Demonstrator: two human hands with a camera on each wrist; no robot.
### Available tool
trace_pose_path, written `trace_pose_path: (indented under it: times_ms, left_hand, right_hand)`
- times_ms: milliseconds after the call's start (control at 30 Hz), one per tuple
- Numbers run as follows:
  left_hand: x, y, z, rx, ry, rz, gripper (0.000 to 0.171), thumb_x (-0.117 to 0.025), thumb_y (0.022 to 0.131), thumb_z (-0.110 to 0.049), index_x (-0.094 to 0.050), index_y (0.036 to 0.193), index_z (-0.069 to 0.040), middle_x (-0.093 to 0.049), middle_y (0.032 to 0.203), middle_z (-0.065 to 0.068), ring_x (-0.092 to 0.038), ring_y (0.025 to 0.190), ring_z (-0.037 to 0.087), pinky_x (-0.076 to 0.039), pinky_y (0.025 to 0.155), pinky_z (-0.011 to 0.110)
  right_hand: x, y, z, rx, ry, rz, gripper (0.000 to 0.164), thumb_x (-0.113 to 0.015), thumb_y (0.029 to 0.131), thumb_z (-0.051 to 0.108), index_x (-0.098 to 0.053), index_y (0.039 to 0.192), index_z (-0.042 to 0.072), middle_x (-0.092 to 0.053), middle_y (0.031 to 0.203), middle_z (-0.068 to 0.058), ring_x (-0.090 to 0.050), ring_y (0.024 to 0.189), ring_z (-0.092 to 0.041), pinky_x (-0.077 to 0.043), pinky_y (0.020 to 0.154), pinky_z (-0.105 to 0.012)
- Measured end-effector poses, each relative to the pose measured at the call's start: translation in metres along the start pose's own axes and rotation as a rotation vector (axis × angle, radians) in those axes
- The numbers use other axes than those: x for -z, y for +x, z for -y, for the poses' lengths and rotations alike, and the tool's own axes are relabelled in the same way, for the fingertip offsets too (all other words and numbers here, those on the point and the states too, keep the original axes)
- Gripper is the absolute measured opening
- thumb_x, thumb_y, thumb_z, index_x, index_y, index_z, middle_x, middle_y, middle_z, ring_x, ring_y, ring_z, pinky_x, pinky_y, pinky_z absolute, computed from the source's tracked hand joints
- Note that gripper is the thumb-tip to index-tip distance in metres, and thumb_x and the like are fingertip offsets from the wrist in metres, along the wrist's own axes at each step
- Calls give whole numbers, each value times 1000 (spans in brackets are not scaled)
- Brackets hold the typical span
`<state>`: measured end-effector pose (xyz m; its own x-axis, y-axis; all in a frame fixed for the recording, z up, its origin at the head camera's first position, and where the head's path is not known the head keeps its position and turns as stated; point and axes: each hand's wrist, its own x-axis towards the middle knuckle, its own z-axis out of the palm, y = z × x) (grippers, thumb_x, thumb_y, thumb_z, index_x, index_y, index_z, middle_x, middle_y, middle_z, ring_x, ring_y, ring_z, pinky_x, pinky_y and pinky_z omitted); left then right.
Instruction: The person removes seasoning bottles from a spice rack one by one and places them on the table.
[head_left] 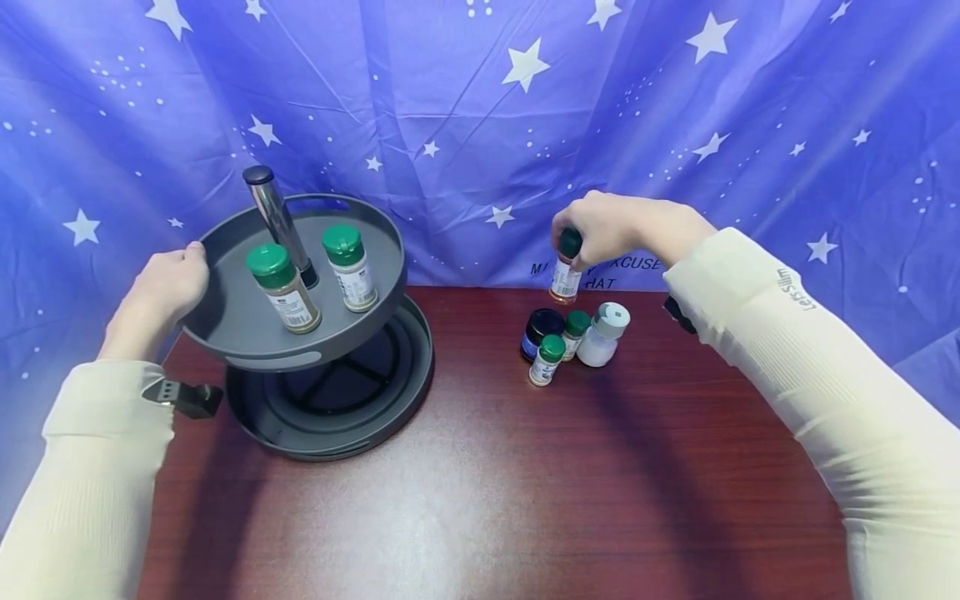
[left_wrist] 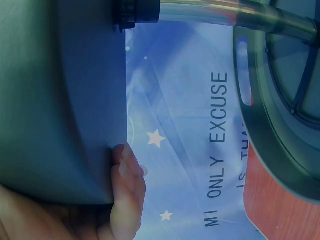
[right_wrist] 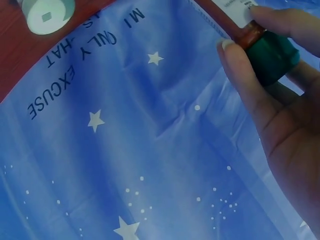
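Note:
On the left stands a grey two-tier spice rack, its upper tray (head_left: 225,258) tilted above the lower tray (head_left: 408,400). My left hand (head_left: 168,287) grips the upper tray's left rim; in the left wrist view its fingers (left_wrist: 127,205) curl under the edge. Two green-capped spice bottles, one nearer (head_left: 294,308) and one farther right (head_left: 356,282), stand on that tray beside the metal post (head_left: 279,218). At the right, my right hand (head_left: 611,227) pinches another spice bottle (head_left: 564,283) by its dark green cap (right_wrist: 272,57), holding it above a group of containers.
Below the held bottle, a dark jar (head_left: 531,346), two small green-capped bottles (head_left: 545,369) and a white bottle (head_left: 598,343) stand close together on the reddish-brown table (head_left: 465,492). A blue star-patterned curtain (head_left: 450,100) hangs behind the table's back edge.

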<state>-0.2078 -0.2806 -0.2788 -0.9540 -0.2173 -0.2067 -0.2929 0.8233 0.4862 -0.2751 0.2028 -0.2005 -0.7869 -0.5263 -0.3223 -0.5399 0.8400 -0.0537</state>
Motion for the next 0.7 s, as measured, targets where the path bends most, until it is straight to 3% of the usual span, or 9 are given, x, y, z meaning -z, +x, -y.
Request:
trace_pose_path:
  times_ms: [333, 700]
  left_hand:
    - [-1, -1, 1, 8, 3, -7, 80, 5, 98, -50, -17, 152, 5, -15, 154, 38, -21, 136, 63, -27, 102, 75]
    - [-1, 0, 3, 3, -16, -15, 82, 5, 98, -50, -23, 150, 7, -16, 154, 37, -21, 136, 62, -26, 103, 75]
  right_hand:
    - [-11, -2, -5, -15, 2, 102, 39, -69, 76, 2, -66, 116, 3, -70, 104, -16, -61, 81, -21, -51, 65, -30]
    - [-21, -4, -8, -5, -18, 127, 41, -65, 73, 1, -66, 114, 1, -70, 98, -14, -60, 75, -18, -49, 61, -28]
